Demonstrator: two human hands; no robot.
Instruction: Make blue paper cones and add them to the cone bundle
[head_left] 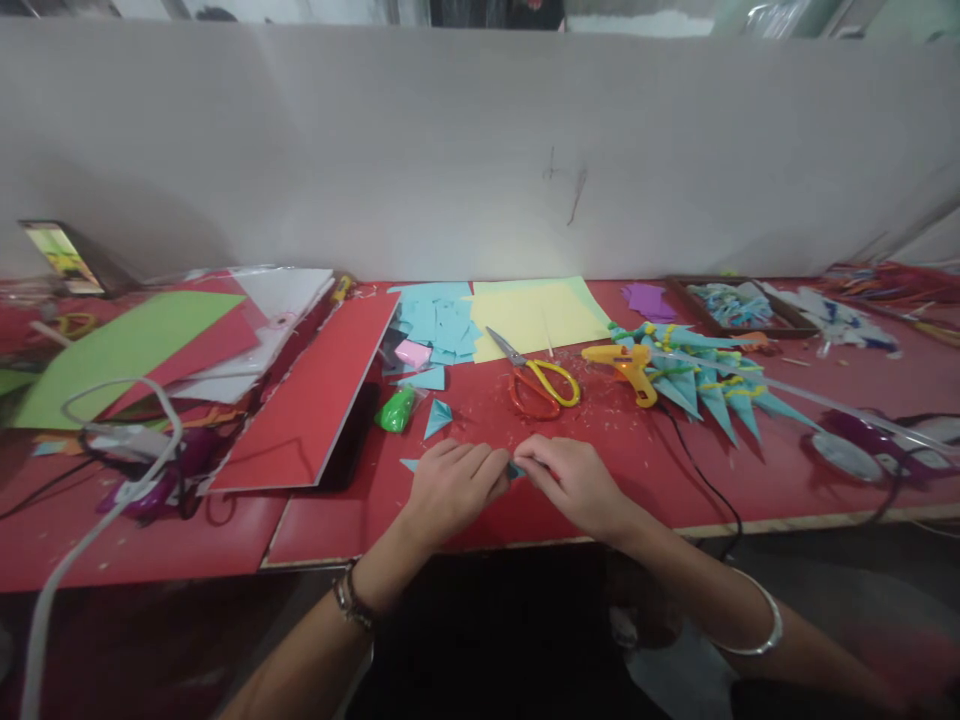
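My left hand (457, 488) and my right hand (576, 482) meet at the front of the red table. Their fingers are pinched together on a small piece of blue paper (514, 470), mostly hidden by the fingertips. Just beyond my left hand lie a folded blue paper triangle (438, 417) and a green item in clear plastic (395, 410). A further blue scrap (409, 465) shows at that hand's edge. Scissors (556, 384) with red and yellow handles lie past the hands, blades slightly apart. Right of them rests a yellow hot glue gun (637, 375).
Blue paper pieces (439, 320) and a pale yellow sheet (536, 310) lie along the white partition. A red board (307, 400) leans at the left near coloured sheets (135, 350) and a white cable (56, 600). Spiky blue paper cones (712, 385) and a brown tray (795, 325) are right.
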